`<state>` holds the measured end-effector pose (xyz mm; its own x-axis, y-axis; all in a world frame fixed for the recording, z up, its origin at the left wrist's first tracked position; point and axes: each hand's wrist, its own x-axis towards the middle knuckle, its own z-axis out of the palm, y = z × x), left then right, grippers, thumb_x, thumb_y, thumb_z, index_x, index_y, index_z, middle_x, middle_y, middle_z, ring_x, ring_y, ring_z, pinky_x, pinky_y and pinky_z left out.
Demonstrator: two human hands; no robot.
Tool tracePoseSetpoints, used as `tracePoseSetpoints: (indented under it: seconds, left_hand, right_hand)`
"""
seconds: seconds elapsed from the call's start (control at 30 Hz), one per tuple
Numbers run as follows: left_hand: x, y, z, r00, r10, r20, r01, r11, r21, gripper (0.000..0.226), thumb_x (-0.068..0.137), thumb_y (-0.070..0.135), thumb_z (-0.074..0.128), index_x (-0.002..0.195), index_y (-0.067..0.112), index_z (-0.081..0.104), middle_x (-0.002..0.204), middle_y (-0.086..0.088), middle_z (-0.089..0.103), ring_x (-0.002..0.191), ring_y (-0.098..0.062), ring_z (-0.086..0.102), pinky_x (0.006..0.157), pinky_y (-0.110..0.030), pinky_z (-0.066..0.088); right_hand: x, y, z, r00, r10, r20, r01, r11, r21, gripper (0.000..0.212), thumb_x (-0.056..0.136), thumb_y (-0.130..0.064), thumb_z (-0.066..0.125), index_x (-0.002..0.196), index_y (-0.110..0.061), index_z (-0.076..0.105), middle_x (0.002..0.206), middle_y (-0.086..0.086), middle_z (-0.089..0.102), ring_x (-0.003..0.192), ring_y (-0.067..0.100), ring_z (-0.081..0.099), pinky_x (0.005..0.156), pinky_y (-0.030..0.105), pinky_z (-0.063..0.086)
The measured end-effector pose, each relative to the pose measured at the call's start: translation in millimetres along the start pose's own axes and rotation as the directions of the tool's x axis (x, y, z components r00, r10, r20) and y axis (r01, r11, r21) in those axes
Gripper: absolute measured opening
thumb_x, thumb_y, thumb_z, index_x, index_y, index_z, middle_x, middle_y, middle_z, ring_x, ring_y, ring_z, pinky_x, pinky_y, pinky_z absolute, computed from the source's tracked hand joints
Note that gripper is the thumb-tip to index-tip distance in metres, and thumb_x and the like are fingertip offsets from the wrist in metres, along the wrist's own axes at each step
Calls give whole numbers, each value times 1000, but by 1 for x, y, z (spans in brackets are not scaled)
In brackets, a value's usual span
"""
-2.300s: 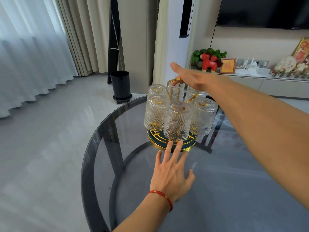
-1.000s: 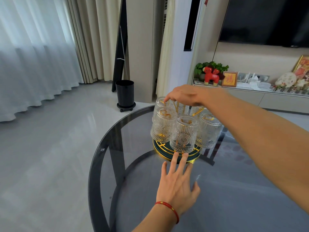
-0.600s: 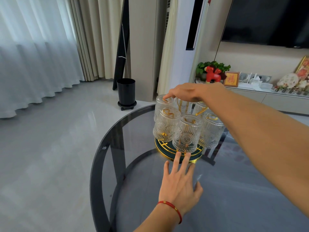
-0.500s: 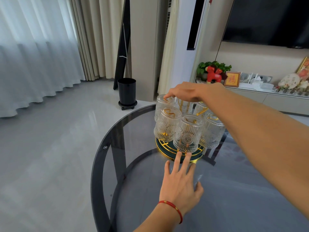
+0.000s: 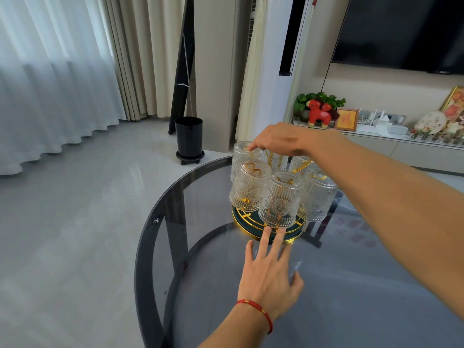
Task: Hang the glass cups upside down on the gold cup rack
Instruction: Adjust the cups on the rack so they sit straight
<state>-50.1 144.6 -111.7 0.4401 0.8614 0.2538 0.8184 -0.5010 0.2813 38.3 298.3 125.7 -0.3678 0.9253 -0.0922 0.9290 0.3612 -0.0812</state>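
The gold cup rack (image 5: 241, 221), with a dark green round base, stands on the round glass table (image 5: 160, 237). Several ribbed glass cups hang upside down on it: one at the front (image 5: 277, 200), one on the left (image 5: 247, 190), one on the right (image 5: 317, 195), one at the back left (image 5: 241, 154). My right hand (image 5: 281, 140) arches over the rack's top, its fingertips resting on the back-left cup's upturned bottom; its palm hides the rack's handle. My left hand (image 5: 268, 272) lies flat and open on the table, two fingertips touching the base's front rim.
The table's dark curved rim runs close on the left, with grey floor beyond. A black bin (image 5: 188, 136) stands on the floor behind the table. A low cabinet with a red toy horse (image 5: 319, 113) and ornaments lies at the back right.
My right hand went from the gold handle with fingers stretched out to curling down over the back-left cup. My left hand stayed at the base.
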Motion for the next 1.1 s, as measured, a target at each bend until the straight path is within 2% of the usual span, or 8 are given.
tracePoseSetpoints:
  seconds: [0.2,0.33,0.47,0.6,0.73,0.8,0.97,1.1]
  left_hand:
    - [0,0,-2,1000,0,11,0,1000,0,63,94,52,36,149,22,41,170,-1,16,157,-29,2,121,-64,16]
    - [1,0,-1,1000,1,-7,-1,1000,6,62,94,52,37,148,21,44,169,-1,19,157,-30,5,120,-64,18]
    - [0,-1,-1,1000,1,0,-1,1000,0,62,94,51,36,148,21,43,169,-1,18,157,-29,4,120,-64,18]
    - [0,-2,1,1000,5,-25,-5,1000,3,60,94,50,37,146,21,46,169,0,20,156,-30,7,119,-63,21]
    - [-1,-1,2,999,13,-34,-12,999,34,60,95,51,36,146,22,45,169,0,20,156,-30,9,119,-61,23]
    - [-1,0,2,999,13,-39,-11,999,42,60,94,51,37,146,22,46,168,-1,22,155,-31,12,118,-60,26]
    - [-1,0,2,999,16,-42,-14,999,48,61,92,50,39,144,21,48,167,-2,25,154,-32,15,116,-61,29]
    - [-2,0,1,999,20,-45,-18,999,43,60,92,49,39,144,21,48,167,-2,25,154,-32,16,116,-60,28]
  right_hand:
    - [-2,-8,1,999,32,27,-31,999,-23,50,112,-30,27,149,-11,55,154,15,53,140,36,49,116,45,34]
    - [1,-4,5,999,-18,-33,14,992,-126,62,100,-42,24,134,-9,64,144,13,62,131,34,55,113,57,34]
    - [5,1,13,998,-7,-65,-5,983,-186,62,97,-40,20,129,-10,64,138,9,66,127,30,57,109,53,28]
    - [-11,0,13,958,-94,-271,61,990,-127,42,104,-30,39,135,-22,66,142,0,65,125,22,61,115,47,26]
    - [-40,-1,29,775,-157,-612,143,987,-73,34,93,-30,52,111,-16,78,108,0,79,99,20,71,103,49,46]
    - [-57,-6,45,733,-95,-673,102,994,-30,34,91,-39,54,103,-17,77,95,-3,77,89,17,69,98,47,48]
    - [-73,-23,76,868,68,-492,-130,987,-94,65,88,-70,45,123,-18,65,116,0,71,113,23,59,104,49,39]
    - [-65,-31,77,898,131,-419,-206,968,-141,78,88,-77,44,133,-14,58,128,8,69,127,30,55,109,54,34]
